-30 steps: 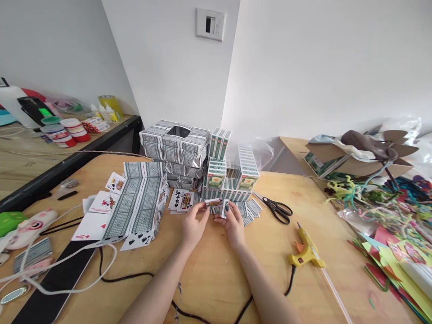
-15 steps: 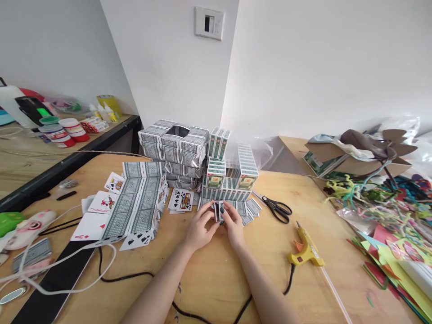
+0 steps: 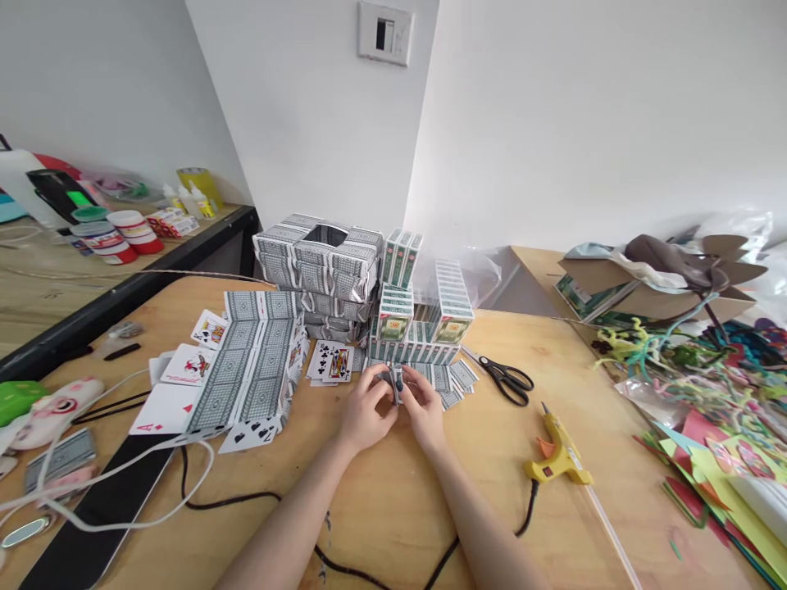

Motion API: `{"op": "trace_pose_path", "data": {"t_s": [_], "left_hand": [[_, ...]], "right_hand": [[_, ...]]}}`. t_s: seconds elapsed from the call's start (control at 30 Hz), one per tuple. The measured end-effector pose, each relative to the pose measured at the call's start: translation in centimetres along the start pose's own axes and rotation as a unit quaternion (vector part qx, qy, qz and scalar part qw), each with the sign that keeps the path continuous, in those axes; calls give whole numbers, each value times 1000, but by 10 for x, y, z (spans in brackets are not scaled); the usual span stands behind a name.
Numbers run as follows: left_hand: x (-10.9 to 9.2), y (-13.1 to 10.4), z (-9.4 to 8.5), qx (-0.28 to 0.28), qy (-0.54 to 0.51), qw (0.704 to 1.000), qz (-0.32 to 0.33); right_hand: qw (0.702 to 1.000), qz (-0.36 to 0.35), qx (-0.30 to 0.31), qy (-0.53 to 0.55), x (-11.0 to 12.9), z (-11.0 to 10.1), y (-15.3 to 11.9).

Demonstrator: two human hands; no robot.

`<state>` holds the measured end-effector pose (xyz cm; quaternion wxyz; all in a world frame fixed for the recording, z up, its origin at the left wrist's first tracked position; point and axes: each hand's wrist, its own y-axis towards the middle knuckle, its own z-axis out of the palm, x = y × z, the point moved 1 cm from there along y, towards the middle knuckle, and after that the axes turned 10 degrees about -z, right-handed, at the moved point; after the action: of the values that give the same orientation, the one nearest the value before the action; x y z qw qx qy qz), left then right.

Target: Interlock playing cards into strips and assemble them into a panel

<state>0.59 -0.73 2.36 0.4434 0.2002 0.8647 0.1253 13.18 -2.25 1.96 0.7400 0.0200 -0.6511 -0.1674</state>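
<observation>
Between my fingertips at the table's middle is a playing card [image 3: 397,385], bent or folded and seen nearly edge-on. My left hand [image 3: 366,410] pinches it from the left, and my right hand [image 3: 425,410] from the right with dark-painted nails showing. Just beyond my hands, loose cards [image 3: 441,378] lie face down in front of stacked card boxes [image 3: 418,352]. To the left, a folded panel of cards [image 3: 249,360] shows grey patterned backs. Behind it stands a block built of folded cards [image 3: 320,270] with a square opening on top.
Black-handled scissors [image 3: 505,378] and a yellow glue gun [image 3: 557,459] lie to my right, with a black cable [image 3: 264,496] running under my forearms. Coloured paper [image 3: 725,459] and pipe cleaners [image 3: 689,360] pile up far right. A white cord [image 3: 123,524] loops at left.
The card between my fingers has turned or closed to a narrower shape. My hands stay in nearly the same place, and the camera view has shifted slightly.
</observation>
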Motion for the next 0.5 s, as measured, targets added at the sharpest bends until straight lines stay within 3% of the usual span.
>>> {"op": "trace_pose_path", "data": {"t_s": [0.5], "left_hand": [[0,-1,1,9,0,1000,-16]], "right_hand": [[996,55,49,47,-2,-1,1]]}}
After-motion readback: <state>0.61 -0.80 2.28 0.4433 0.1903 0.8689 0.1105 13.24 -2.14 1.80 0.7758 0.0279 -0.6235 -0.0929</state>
